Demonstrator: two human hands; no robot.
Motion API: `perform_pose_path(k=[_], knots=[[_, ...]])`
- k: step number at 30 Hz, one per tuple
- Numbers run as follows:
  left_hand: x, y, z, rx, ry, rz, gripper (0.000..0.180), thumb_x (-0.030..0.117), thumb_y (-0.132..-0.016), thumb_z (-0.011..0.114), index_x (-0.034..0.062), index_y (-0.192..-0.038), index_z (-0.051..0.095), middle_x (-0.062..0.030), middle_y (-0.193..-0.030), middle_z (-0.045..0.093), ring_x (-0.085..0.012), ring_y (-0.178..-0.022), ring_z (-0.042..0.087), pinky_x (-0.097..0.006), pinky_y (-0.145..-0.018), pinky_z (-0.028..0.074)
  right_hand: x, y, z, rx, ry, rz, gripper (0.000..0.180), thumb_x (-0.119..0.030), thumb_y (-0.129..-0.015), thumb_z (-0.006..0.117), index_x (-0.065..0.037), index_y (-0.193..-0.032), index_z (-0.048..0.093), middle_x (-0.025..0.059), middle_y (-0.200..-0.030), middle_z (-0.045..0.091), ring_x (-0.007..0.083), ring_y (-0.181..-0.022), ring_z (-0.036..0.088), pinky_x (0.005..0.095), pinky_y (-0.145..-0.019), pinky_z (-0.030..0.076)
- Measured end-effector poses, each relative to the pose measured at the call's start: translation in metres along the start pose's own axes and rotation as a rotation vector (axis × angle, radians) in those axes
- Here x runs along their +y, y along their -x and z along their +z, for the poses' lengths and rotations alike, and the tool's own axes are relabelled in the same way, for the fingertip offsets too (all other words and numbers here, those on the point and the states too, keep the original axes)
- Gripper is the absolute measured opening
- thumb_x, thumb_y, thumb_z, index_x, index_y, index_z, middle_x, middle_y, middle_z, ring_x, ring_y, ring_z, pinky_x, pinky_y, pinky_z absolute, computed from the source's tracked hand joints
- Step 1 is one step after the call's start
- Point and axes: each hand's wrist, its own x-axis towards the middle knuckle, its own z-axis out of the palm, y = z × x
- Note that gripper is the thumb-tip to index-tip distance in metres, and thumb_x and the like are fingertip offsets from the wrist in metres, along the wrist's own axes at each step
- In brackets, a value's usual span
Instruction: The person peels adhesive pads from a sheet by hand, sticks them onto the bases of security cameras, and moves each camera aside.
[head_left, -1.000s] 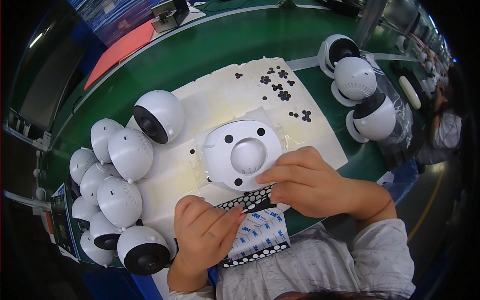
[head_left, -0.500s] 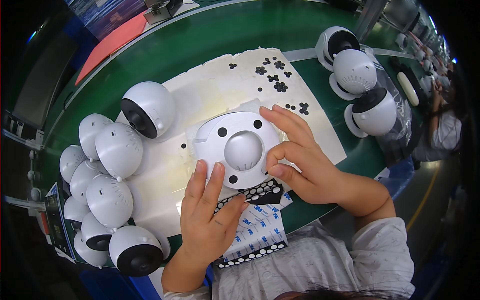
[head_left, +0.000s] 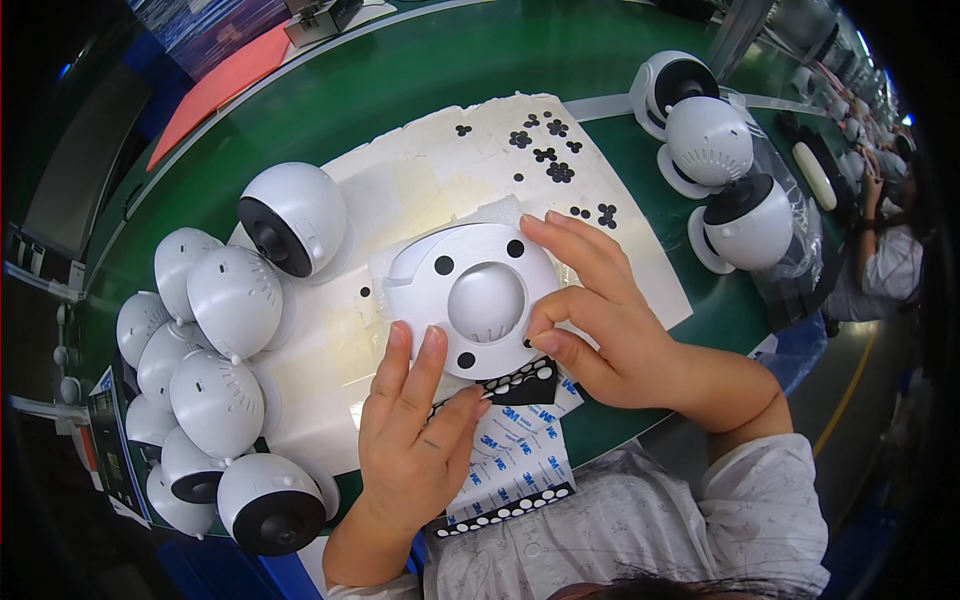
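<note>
A white dome camera [head_left: 420, 262] lies base up in front of me, with round black foot pads [head_left: 444, 265] stuck on the base around its central opening. My left hand [head_left: 415, 430] rests its outstretched fingertips on the base's near left edge, thumb over a black strip of round pads [head_left: 525, 384]. My right hand [head_left: 610, 320] pinches a small black foot pad [head_left: 528, 343] between thumb and index finger at the base's near right rim. Its other fingers reach along the right side of the base. The pad is mostly hidden by the fingertips.
Several white dome cameras [head_left: 234, 302] crowd the left side, and more [head_left: 710, 142] stand at the far right. Loose black dots [head_left: 560, 172] lie on the pale worn sheet [head_left: 400, 165] over the green table [head_left: 440, 55]. Printed backing paper [head_left: 520, 460] hangs at the near edge.
My right thumb and index finger have shifted slightly left, onto the base's near right rim. My left hand and the camera have barely moved.
</note>
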Motion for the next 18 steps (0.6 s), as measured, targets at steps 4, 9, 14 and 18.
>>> perform_pose_path(k=[4, 9, 14, 18], knots=[[0.0, -0.002, 0.0, 0.028, -0.003, -0.014, 0.018, 0.003, -0.063, 0.07, 0.0036, -0.081, 0.065, -0.0179, -0.128, 0.043, -0.0392, -0.122, 0.035, -0.041, -0.092, 0.037, 0.01, 0.002, 0.002, 0.058, 0.08, -0.158, 0.012, -0.014, -0.073, 0.064, -0.01, -0.081, 0.055, 0.0151, -0.129, 0.04, 0.0337, -0.12, 0.036, 0.0419, -0.093, 0.029], [-0.003, -0.001, 0.001, 0.013, 0.007, -0.005, 0.018, 0.002, -0.064, 0.069, 0.0038, -0.082, 0.066, -0.0182, -0.132, 0.04, -0.0391, -0.124, 0.033, -0.041, -0.097, 0.033, 0.03, 0.004, -0.002, 0.114, 0.305, -0.474, 0.018, -0.027, -0.073, 0.064, -0.014, -0.085, 0.059, 0.0069, -0.123, 0.048, 0.0277, -0.113, 0.044, 0.0383, -0.087, 0.034], [-0.004, -0.002, -0.005, 0.027, 0.035, -0.013, 0.018, 0.002, -0.064, 0.069, 0.0033, -0.081, 0.065, -0.0187, -0.13, 0.041, -0.0393, -0.123, 0.034, -0.042, -0.096, 0.034, 0.025, -0.002, -0.006, 0.037, 0.223, -0.499, 0.026, -0.033, -0.075, 0.062, -0.016, -0.095, 0.063, 0.0026, -0.118, 0.052, 0.0259, -0.109, 0.047, 0.0372, -0.084, 0.035], [-0.005, -0.001, -0.005, 0.048, 0.013, -0.015, 0.018, 0.004, -0.064, 0.07, 0.0034, -0.082, 0.065, -0.0193, -0.129, 0.042, -0.0394, -0.122, 0.035, -0.044, -0.096, 0.033, 0.028, -0.009, -0.01, 0.014, 0.196, -0.551, 0.024, -0.03, -0.078, 0.06, -0.015, -0.096, 0.063, 0.0074, -0.117, 0.052, 0.0272, -0.107, 0.048, 0.0384, -0.086, 0.035]])
